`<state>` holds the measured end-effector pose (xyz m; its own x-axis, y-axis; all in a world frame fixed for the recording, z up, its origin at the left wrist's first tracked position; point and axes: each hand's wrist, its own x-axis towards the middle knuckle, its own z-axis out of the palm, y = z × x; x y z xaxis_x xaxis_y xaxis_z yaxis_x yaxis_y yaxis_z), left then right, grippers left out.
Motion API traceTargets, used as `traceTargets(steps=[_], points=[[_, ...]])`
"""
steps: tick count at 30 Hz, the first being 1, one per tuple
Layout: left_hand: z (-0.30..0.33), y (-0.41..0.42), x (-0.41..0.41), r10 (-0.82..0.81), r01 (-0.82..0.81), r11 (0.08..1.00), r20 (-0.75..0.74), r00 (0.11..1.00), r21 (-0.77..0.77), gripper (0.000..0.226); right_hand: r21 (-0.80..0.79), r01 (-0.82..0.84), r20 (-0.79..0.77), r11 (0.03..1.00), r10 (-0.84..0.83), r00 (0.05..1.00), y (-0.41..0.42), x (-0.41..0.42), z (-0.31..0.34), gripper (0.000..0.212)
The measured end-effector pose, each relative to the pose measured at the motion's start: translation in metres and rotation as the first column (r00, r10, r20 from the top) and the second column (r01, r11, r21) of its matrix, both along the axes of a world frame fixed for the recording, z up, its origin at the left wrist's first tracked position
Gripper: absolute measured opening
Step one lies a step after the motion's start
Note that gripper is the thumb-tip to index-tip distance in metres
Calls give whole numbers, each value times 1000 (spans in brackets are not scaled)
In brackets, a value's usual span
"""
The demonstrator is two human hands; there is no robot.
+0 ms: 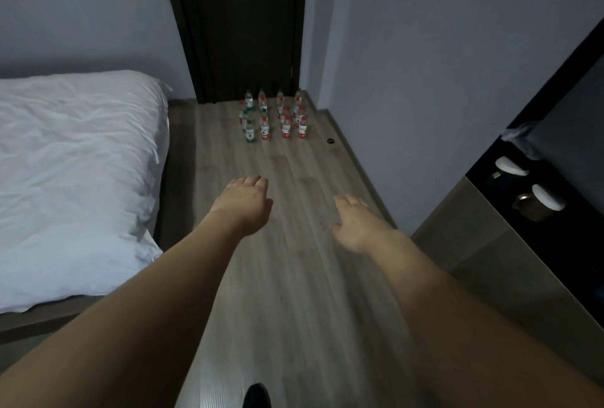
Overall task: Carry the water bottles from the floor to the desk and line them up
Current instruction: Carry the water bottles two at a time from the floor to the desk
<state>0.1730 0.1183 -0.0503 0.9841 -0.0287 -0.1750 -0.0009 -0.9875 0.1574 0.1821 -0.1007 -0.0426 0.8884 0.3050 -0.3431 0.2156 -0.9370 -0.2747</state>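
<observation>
Several small water bottles (274,115) stand upright in rows on the wood floor in front of a dark door; most have red labels and caps, a few on the left have green ones. Both my arms stretch forward over the floor, well short of the bottles. My left hand (243,203) hangs with loosely curled fingers and holds nothing. My right hand (354,222) is likewise relaxed and empty. The desk is not clearly in view.
A bed (75,178) with a white duvet fills the left side. A dark shelf unit (536,191) with cups stands along the right wall. A small black round object (330,141) lies on the floor next to the bottles. The dark door (245,21) is closed.
</observation>
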Motion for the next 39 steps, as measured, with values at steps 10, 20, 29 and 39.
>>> traceTargets(steps=[10,20,29,39], points=[[-22,41,146,-65,63,998,-63,996,-28,54,-36,36,-15,999,-37,999,50,131,-9,61],[-29,66,318,-50,51,999,-60,997,13,56,12,57,-54,998,-56,997,68,304,-21,59],[-49,125,439,-8,9,1000,-111,994,9,56,40,51,-109,998,-46,993,124,432,-43,58],[-52,231,602,10,-17,997,-100,995,-69,54,74,82,-76,994,-76,994,233,595,-39,67]])
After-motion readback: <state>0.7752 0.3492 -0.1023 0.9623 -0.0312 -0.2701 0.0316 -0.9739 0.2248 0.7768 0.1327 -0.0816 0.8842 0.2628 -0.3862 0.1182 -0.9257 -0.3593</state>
